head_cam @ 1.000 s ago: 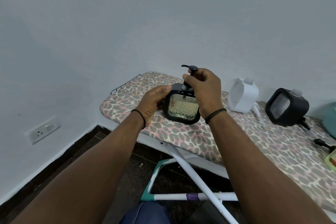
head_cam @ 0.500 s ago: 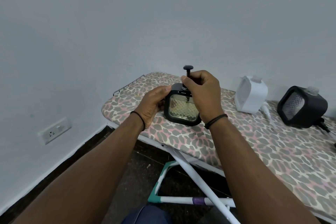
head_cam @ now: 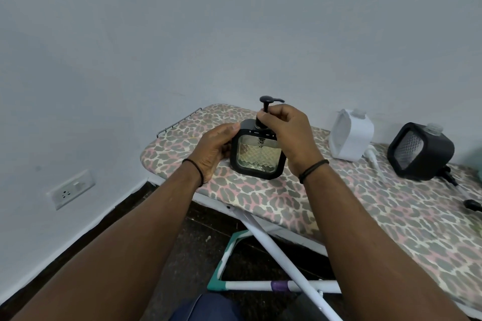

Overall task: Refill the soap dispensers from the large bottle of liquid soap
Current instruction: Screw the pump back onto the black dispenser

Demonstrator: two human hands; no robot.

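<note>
black soap dispenser (head_cam: 257,155) standing upright near the narrow end of the ironing board (head_cam: 326,206). the left hand (head_cam: 214,150) grips its left side; the right hand (head_cam: 285,130), directly above, pinches the pump collar (head_cam: 260,122). the pump's long axis runs vertically, so the likely twisting motion turns about it.

Soap dispensers: three in total, comprising two black (head_cam: 257,155) (head_cam: 421,151) and one white (head_cam: 350,138). Fitted pumps: one (head_cam: 267,104). Hands: two (head_cam: 214,151) (head_cam: 289,133). Wrist bands: two (head_cam: 195,171) (head_cam: 313,170). Wall sockets: one (head_cam: 70,189). Worktops: one (head_cam: 339,203)
</note>
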